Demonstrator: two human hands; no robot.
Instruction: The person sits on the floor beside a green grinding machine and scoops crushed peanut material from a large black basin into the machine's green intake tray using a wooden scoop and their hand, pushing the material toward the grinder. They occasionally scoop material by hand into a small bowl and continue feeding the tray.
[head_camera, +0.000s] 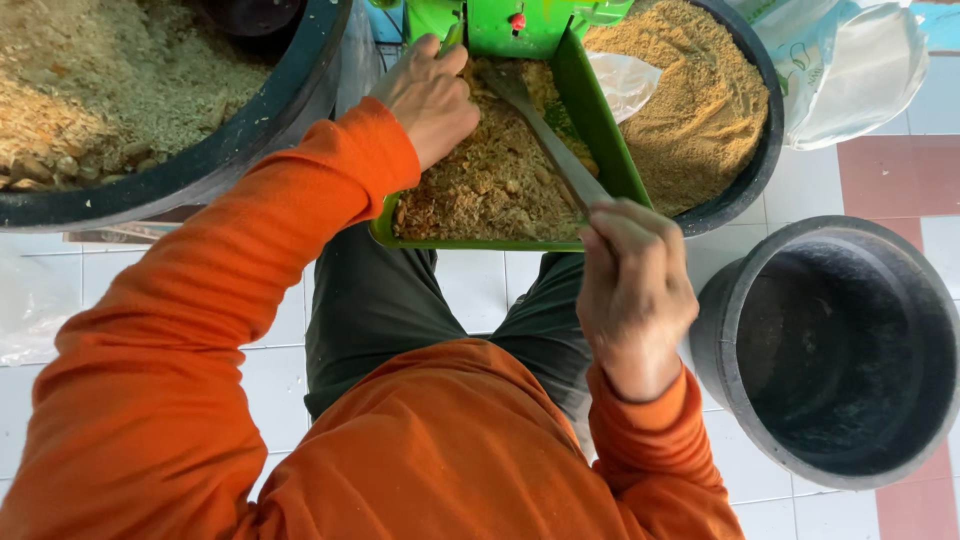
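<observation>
My right hand (634, 290) is clenched round the handle of a metal scoop (545, 135); its blade lies in the brown shredded mash (490, 180) filling the green chute tray (603, 140). My left hand (430, 95) is curled on the tray's left edge, fingers bent over the mash. Tray sits above my knees, its far side over a dark tub (745, 170) of tan ground meal. Empty-looking black bucket (720, 330) just right of my right hand.
</observation>
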